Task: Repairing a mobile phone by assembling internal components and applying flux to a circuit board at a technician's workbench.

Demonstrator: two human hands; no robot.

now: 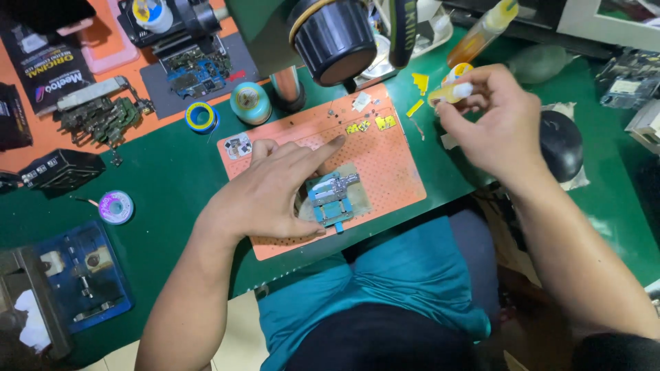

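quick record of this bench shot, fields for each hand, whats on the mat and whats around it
left hand: flat on orange mat, index finger extended, thumb beside blue board clamp
right hand: pinching a small yellow syringe tube, raised over the green table
on mat: clamp holding a circuit board; small yellow parts
nearby: microscope head, solder spool

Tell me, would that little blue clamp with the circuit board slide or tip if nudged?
Probably not tip: the blue clamp lies flat and low on the orange mat. The mat looks rubbery, so sliding seems unlikely, and the left hand rests beside it. The board looks thin, likely fragile.
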